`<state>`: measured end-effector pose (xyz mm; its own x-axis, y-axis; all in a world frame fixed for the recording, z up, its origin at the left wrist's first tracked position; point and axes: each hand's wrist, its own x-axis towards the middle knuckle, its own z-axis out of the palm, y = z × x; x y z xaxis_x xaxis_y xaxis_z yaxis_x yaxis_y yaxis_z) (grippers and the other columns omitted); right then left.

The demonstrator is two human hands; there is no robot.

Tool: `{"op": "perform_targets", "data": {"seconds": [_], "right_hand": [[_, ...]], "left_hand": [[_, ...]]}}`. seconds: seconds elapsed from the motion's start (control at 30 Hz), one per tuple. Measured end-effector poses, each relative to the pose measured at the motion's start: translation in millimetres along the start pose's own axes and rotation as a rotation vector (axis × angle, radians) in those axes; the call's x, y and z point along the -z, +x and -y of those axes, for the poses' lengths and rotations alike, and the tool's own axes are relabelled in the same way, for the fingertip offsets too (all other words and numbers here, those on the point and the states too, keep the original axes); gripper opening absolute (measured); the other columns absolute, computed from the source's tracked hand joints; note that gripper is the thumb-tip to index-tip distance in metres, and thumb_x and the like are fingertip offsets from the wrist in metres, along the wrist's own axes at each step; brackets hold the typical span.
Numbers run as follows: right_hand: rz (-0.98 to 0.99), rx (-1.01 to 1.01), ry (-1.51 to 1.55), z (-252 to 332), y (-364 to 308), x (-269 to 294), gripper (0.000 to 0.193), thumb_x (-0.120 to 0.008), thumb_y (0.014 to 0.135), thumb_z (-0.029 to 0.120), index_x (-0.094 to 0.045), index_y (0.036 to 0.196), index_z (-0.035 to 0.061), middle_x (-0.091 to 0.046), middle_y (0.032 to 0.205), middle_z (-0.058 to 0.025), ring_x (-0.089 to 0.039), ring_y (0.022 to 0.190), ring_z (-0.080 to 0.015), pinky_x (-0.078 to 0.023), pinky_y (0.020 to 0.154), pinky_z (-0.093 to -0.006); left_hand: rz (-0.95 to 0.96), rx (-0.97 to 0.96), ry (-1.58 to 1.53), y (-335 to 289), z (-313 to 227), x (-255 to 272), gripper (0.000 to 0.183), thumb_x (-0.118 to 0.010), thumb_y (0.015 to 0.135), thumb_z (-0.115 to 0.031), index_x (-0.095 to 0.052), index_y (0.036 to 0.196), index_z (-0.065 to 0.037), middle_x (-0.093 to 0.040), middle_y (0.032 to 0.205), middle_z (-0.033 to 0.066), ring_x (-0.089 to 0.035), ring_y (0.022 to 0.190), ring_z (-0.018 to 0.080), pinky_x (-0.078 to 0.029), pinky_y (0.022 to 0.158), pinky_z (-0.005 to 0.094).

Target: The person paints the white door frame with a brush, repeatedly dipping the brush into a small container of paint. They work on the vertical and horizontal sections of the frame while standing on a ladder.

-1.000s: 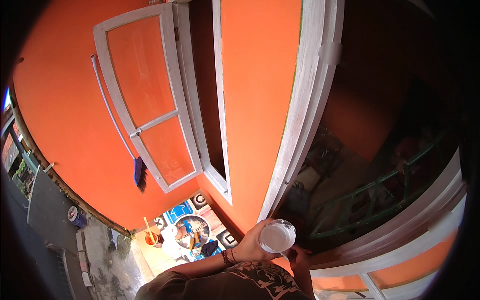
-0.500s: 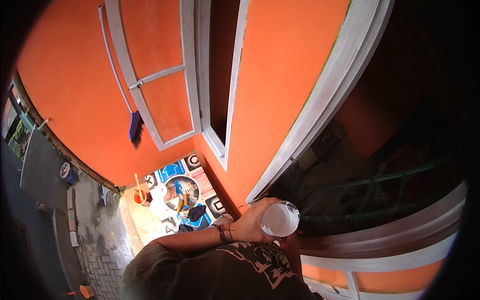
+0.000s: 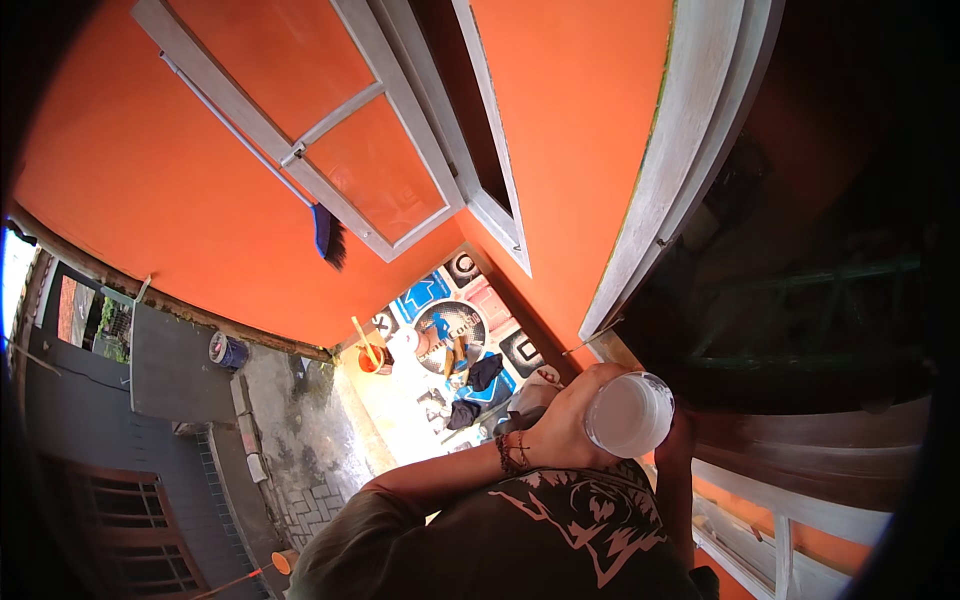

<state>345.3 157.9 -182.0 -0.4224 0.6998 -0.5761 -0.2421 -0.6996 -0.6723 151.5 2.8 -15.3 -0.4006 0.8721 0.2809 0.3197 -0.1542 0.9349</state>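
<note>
Holding a clear, round cup with smooth white stuff inside [image 3: 630, 415] in the left hand [image 3: 572, 418], with fingers wrapped around its left side. Cannot tell glass from plastic. Can see the right hand [image 3: 681, 432] in deep shade just beside the cup, on its right, but cannot tell its grip or any touch. Looks like the step of keeping the cup up and steady. Calls, for any next move, for a slow wrist and a level rim, so as not to spill. Pointing the cup's round mouth up toward the head, with its long axis running down and away from there, mostly hidden. Cannot tell the exact tilt.

Going outward, wearing a thin dark bracelet [image 3: 513, 450] on the left wrist and a dark brown shirt with a pale picture [image 3: 450, 530]. Can see a big dark doorway [image 3: 800, 300] to the right. Down to the left, can see a floor covering with black, white, blue and red shapes [image 3: 425, 295], with a crumpled black cloth [image 3: 485, 372] on it and a small orange pot [image 3: 371, 362] near its left edge. Farther off, can see a long-handled blue broom [image 3: 323, 232] beside a white-framed window [image 3: 342, 114].
</note>
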Motion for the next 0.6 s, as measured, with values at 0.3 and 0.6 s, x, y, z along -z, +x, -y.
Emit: {"op": "perform_targets", "data": {"seconds": [0.3, 0.6], "right_hand": [[0.124, 0.07, -0.022, 2.5, 18.4, 13.1, 0.012, -0.071, 0.088, 0.016, -0.07, 0.099, 0.0153, -0.066, 0.077, 0.0005, -0.064, 0.068, -0.0177, -0.053, 0.06, -0.0316], [0.338, 0.743, -1.02, -27.1, 20.8, 0.2, 0.028, -0.081, 0.08, 0.018, -0.068, 0.103, 0.0087, -0.065, 0.083, -0.0021, -0.067, 0.08, -0.0149, -0.053, 0.076, -0.0308]], "left_hand": [[0.11, 0.053, 0.013, 17.6, 4.8, -6.5, 0.097, -0.098, 0.061, -0.024, -0.044, 0.14, -0.006, -0.057, 0.132, 0.0133, -0.058, 0.124, 0.0267, -0.049, 0.103, 0.0399], [0.269, -0.075, -0.058, 37.0, 6.0, -9.3, 0.099, -0.099, 0.056, -0.02, -0.042, 0.135, -0.003, -0.062, 0.122, 0.0124, -0.063, 0.113, 0.0226, -0.054, 0.095, 0.0388]]}}
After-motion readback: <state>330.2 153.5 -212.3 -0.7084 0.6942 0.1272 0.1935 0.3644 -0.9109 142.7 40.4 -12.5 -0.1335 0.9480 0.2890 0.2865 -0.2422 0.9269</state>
